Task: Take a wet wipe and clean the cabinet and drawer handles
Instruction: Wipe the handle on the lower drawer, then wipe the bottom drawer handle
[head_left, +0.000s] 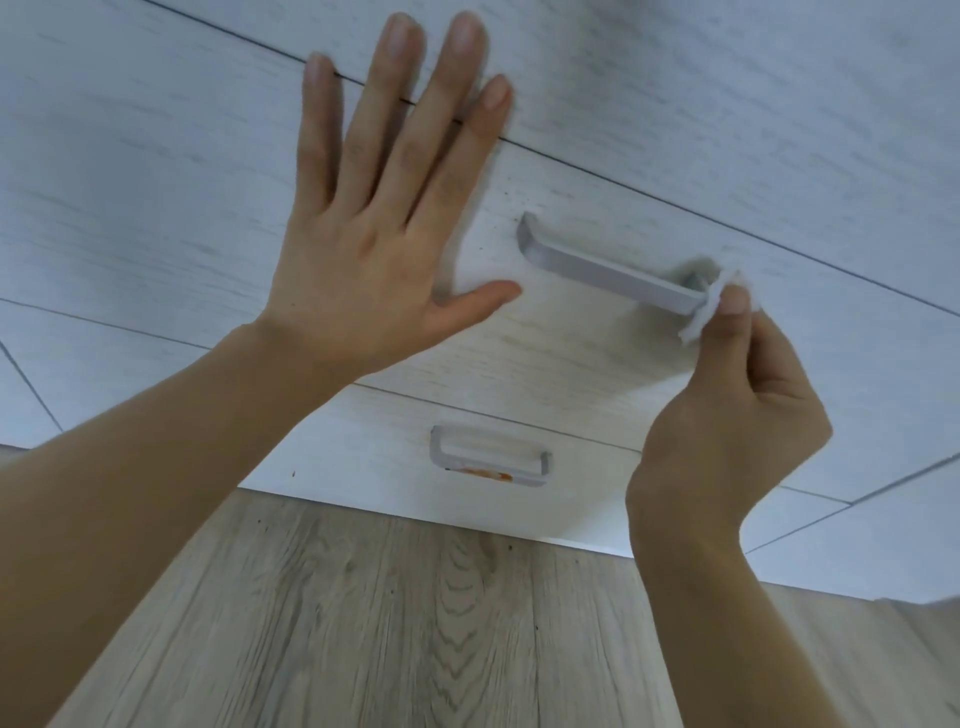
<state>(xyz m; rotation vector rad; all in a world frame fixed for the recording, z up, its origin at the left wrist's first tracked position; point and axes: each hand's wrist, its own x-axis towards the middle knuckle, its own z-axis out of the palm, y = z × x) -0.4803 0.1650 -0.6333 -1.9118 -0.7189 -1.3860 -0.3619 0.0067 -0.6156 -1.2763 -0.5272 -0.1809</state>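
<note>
Pale wood-grain drawer fronts (597, 358) fill the view, with floor (363, 623) below. My left hand (363, 249) lies flat, fingers straight and spread, on the front just left of the upper handle (608, 270). My right hand (727, 415) pinches the wipe (701, 317) against that handle's right end. The pinch looks small, so the wipe could slip free there. Below both hands, the lower handle (488, 457) has an orange stain (483, 474) under it; 1 light pass may only smear it.
</note>
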